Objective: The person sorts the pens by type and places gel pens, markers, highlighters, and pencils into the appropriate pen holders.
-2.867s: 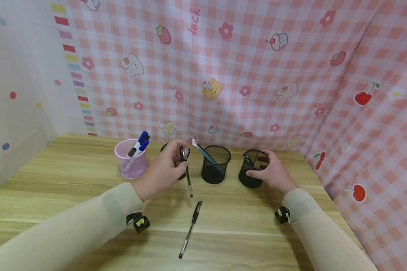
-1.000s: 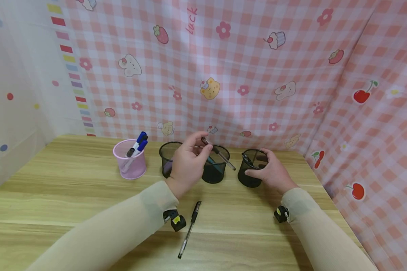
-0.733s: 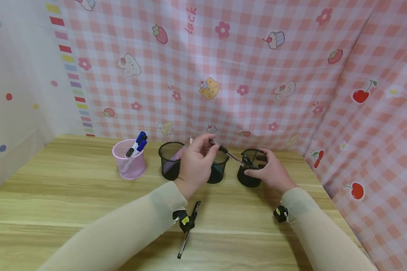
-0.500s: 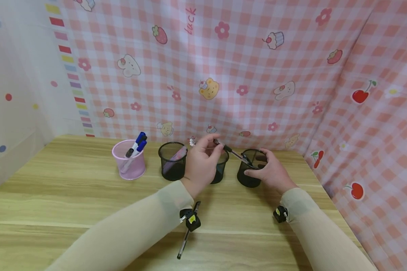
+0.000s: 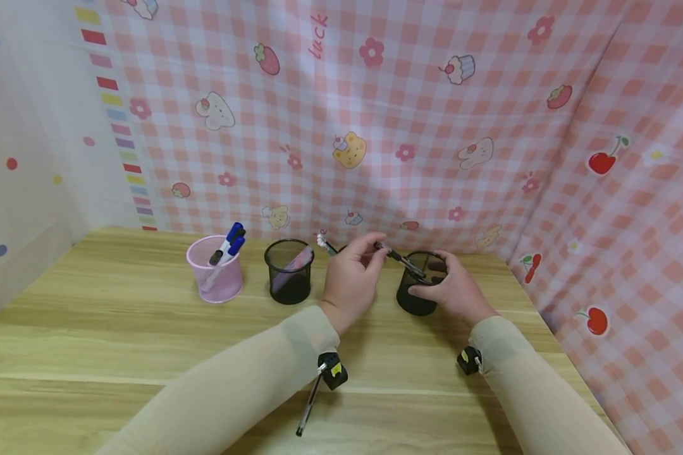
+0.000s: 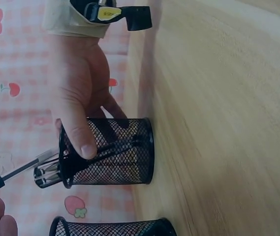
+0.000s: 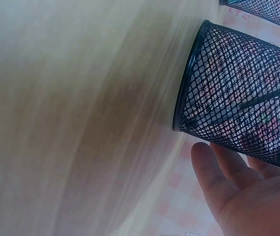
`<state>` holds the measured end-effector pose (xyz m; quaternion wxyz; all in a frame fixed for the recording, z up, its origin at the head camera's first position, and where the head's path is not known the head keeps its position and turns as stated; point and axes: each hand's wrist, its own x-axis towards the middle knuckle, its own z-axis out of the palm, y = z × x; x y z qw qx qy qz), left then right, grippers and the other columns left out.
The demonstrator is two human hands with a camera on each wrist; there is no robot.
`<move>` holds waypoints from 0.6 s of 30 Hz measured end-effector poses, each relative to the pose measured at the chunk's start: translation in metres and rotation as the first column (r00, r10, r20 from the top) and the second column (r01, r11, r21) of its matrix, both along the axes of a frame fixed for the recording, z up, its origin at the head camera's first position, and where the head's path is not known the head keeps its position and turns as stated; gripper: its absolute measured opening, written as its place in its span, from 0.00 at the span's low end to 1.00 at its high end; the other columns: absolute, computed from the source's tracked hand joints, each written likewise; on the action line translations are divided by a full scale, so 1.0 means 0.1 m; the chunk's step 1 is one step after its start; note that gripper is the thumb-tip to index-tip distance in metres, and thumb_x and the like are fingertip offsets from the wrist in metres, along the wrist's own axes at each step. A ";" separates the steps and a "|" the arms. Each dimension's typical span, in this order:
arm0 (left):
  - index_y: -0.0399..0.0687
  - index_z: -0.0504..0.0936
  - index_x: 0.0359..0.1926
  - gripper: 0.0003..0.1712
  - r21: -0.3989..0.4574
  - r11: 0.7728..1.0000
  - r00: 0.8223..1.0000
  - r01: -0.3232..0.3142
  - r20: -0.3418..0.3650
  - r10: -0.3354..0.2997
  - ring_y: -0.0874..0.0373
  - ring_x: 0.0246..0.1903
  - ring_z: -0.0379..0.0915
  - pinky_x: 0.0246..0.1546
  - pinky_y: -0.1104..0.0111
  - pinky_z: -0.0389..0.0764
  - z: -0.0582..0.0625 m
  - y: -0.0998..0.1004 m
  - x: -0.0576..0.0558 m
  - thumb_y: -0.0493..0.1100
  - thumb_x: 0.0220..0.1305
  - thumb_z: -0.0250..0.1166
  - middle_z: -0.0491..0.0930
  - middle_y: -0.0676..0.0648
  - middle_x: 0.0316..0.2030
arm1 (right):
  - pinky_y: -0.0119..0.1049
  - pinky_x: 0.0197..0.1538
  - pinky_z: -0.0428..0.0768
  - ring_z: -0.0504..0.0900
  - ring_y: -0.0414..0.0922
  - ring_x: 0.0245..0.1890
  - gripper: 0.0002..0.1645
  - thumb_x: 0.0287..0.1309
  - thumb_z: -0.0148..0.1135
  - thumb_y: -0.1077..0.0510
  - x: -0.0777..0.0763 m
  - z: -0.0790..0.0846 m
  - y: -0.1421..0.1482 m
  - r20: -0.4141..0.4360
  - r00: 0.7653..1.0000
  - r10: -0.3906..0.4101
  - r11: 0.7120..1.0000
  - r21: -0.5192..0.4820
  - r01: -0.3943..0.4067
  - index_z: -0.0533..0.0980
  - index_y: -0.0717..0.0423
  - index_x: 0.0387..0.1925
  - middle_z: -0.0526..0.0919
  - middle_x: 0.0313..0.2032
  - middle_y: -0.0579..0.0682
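Note:
My left hand (image 5: 350, 284) pinches a clear-barrelled pen with a black grip (image 5: 395, 254). Slanting down to the right, the pen has its far end at the mouth of the rightmost black mesh pen cup (image 5: 414, 301). My right hand (image 5: 460, 289) holds that cup upright on the table, thumb in front and fingers round the far side. The left wrist view shows another pen (image 6: 45, 174) leaning in the cup, its clipped end sticking out past the rim. One more pen (image 5: 307, 411) lies on the table, its upper part hidden by my left wrist.
To the left stand a pink cup (image 5: 223, 292) with several markers (image 5: 234, 245) and a black mesh cup (image 5: 290, 294) holding a pink-purple flat item (image 5: 296, 265). Behind my left hand, another black cup is mostly hidden, its white-topped stick (image 5: 322, 241) showing. A checked cloth (image 5: 296, 114) hangs behind.
My left hand has carried the pen rightwards from over the second cup, past the third, to the rightmost cup's mouth. My right hand keeps its hold on that cup.

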<state>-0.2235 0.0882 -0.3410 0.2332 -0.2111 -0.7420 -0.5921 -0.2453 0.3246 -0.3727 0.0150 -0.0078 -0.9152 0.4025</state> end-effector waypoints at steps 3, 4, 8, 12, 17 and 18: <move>0.48 0.87 0.56 0.12 -0.040 0.999 0.999 -0.002 -0.032 0.001 0.56 0.40 0.88 0.45 0.68 0.87 -0.02 0.03 -0.02 0.40 0.75 0.66 0.91 0.48 0.42 | 0.60 0.78 0.63 0.66 0.62 0.75 0.69 0.53 0.82 0.44 0.00 0.01 0.00 0.002 1.000 -0.002 1.000 0.003 0.002 0.49 0.60 0.82 0.70 0.75 0.62; 0.48 0.87 0.56 0.12 -0.055 0.998 0.999 -0.006 -0.049 0.004 0.57 0.40 0.87 0.44 0.68 0.87 -0.02 0.04 -0.03 0.40 0.75 0.66 0.91 0.48 0.43 | 0.60 0.78 0.63 0.66 0.62 0.75 0.69 0.53 0.82 0.44 0.00 0.01 0.00 0.004 1.000 -0.003 1.000 0.004 0.003 0.49 0.60 0.82 0.69 0.75 0.62; 0.48 0.88 0.56 0.13 -0.114 0.993 0.996 -0.026 -0.091 0.016 0.58 0.38 0.85 0.41 0.69 0.86 -0.04 0.06 -0.04 0.41 0.76 0.65 0.91 0.49 0.44 | 0.61 0.77 0.64 0.66 0.63 0.76 0.70 0.53 0.82 0.42 0.00 0.01 0.00 0.011 1.000 -0.001 1.000 0.011 0.001 0.48 0.59 0.83 0.68 0.75 0.62; 0.49 0.88 0.57 0.13 -0.145 0.989 0.997 -0.028 -0.080 0.017 0.59 0.38 0.85 0.40 0.69 0.85 -0.05 0.08 -0.04 0.42 0.76 0.64 0.91 0.49 0.45 | 0.61 0.77 0.64 0.66 0.63 0.75 0.71 0.52 0.82 0.41 0.00 0.01 0.00 0.010 1.000 0.001 1.000 0.017 -0.001 0.48 0.60 0.83 0.68 0.75 0.62; 0.50 0.88 0.58 0.14 -0.178 0.984 0.998 -0.024 -0.055 0.015 0.59 0.40 0.86 0.42 0.69 0.86 -0.05 0.11 -0.04 0.43 0.77 0.64 0.91 0.49 0.46 | 0.60 0.78 0.64 0.66 0.62 0.75 0.70 0.52 0.82 0.41 0.00 0.01 0.00 0.010 1.000 -0.004 1.000 0.015 0.004 0.49 0.59 0.82 0.69 0.75 0.62; 0.50 0.88 0.58 0.14 -0.188 0.982 0.998 -0.026 -0.053 0.016 0.59 0.40 0.87 0.42 0.69 0.86 -0.05 0.12 -0.04 0.43 0.77 0.64 0.91 0.50 0.46 | 0.60 0.78 0.64 0.66 0.63 0.75 0.70 0.52 0.82 0.41 0.00 0.01 0.00 0.011 1.000 -0.006 1.000 0.016 0.006 0.49 0.59 0.82 0.69 0.75 0.62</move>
